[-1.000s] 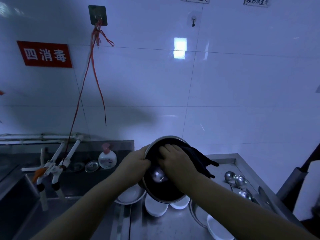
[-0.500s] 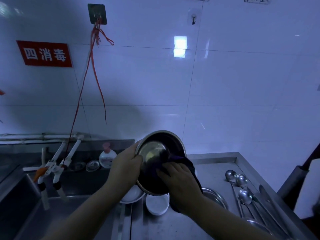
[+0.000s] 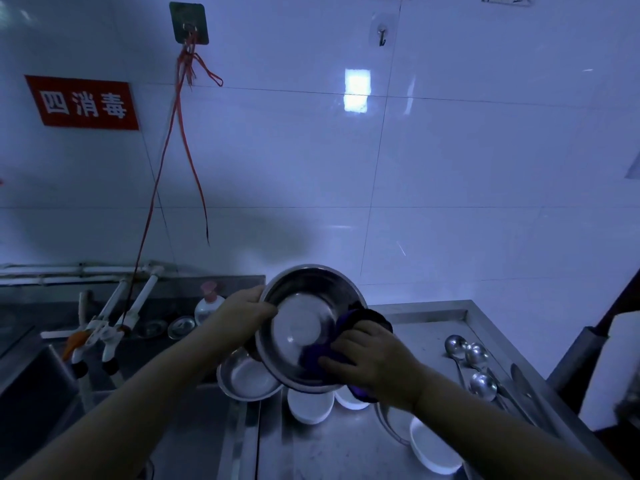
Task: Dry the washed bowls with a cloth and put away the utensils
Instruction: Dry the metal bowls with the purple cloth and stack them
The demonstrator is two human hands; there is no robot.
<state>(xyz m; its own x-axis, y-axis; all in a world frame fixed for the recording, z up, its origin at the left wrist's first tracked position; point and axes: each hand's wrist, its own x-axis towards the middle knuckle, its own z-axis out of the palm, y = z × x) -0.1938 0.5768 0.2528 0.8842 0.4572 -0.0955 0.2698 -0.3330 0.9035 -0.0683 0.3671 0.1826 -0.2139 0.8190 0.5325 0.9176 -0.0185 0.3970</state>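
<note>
A steel bowl (image 3: 304, 320) is tilted toward me above the counter, its inside facing the camera. My left hand (image 3: 242, 315) grips its left rim. My right hand (image 3: 372, 358) presses a dark purple cloth (image 3: 323, 356) against the bowl's lower right inside; the cloth also wraps over the right rim. Below sit another steel bowl (image 3: 247, 377) and white bowls (image 3: 310, 407) (image 3: 434, 450). Several ladles and spoons (image 3: 476, 363) lie on the counter at the right.
The steel counter (image 3: 346, 448) has a raised back edge. A sink (image 3: 31, 396) with white taps (image 3: 114, 327) is at the left, with a soap bottle (image 3: 207, 304) and drain lids behind. Red cords hang from a wall hook (image 3: 188, 24).
The bowl has been turned so its shiny inside faces me. My right hand with the cloth slid from the upper middle down to the bowl's lower right rim.
</note>
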